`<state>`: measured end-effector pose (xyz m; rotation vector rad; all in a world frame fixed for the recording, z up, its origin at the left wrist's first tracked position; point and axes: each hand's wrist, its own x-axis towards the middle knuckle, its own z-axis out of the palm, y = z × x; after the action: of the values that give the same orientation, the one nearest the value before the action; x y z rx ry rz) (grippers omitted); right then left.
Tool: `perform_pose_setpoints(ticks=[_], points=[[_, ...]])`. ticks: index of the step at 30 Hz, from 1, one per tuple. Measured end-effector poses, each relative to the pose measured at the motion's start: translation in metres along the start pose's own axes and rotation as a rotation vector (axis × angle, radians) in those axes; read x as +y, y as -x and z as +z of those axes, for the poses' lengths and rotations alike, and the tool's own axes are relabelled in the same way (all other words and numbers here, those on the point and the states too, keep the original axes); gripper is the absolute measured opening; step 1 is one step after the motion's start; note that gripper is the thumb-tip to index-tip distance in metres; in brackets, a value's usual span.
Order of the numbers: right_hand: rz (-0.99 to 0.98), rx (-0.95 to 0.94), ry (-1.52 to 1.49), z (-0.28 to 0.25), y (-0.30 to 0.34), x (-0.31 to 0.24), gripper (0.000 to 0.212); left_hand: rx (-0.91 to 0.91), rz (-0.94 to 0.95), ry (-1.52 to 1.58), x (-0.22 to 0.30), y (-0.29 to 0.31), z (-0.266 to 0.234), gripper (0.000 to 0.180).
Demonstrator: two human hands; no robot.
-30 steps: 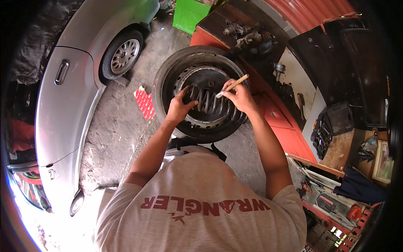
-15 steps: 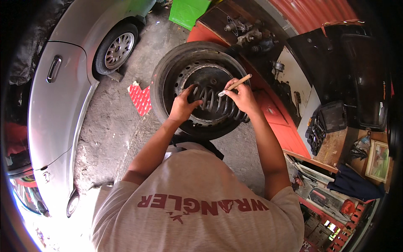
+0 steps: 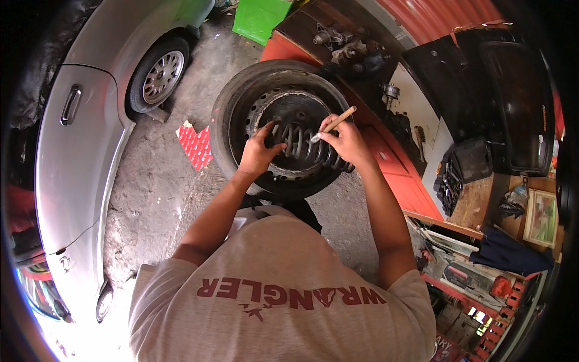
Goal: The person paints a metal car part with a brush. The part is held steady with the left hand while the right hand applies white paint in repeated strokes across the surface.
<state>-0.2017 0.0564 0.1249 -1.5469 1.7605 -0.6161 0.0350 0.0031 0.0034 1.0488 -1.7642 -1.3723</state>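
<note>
A dark coil spring (image 3: 294,142) lies across a wheel (image 3: 232,102) with a black tyre and steel rim. Its left end sits in my left hand (image 3: 258,152), thumb and fingers closed around the coils. Between the fingertips of my right hand (image 3: 346,141) is a paintbrush (image 3: 340,119) with a wooden handle, the handle sloping up to the right. The brush's pale tip is down at the middle coils; whether it touches them I cannot tell. Some coils at the spring's right end are partly hidden by my right hand.
On the left stands a silver car (image 3: 81,157). A red patterned cardboard piece (image 3: 194,145) lies on the concrete floor. To the right, a red-fronted workbench (image 3: 401,175) carries metal car parts (image 3: 356,51) and an open black tool case (image 3: 470,163). A green container (image 3: 260,18) stands beyond.
The whole view has shifted slightly left. My right hand has moved the brush a little along the coils, with its handle tilted more steeply. My left hand keeps its hold on the spring.
</note>
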Motion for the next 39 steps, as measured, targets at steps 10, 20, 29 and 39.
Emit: perform_pose_setpoints(ticks=[10,20,29,39], points=[[-0.088,0.051,-0.049,0.003,0.0,0.009,0.015,0.015,0.001,-0.022,-0.002,0.004,0.002,0.073],[-0.203,0.096,0.007,0.003,-0.006,0.02,0.016,0.004,-0.06,-0.046,0.004,-0.002,0.001,0.075],[-0.209,-0.034,0.036,0.0,0.006,0.005,0.016,-0.03,-0.15,-0.01,0.009,-0.003,0.0,0.079],[-0.178,-0.037,0.151,0.004,0.003,-0.003,0.017,-0.002,-0.093,-0.083,-0.005,-0.013,0.002,0.078]])
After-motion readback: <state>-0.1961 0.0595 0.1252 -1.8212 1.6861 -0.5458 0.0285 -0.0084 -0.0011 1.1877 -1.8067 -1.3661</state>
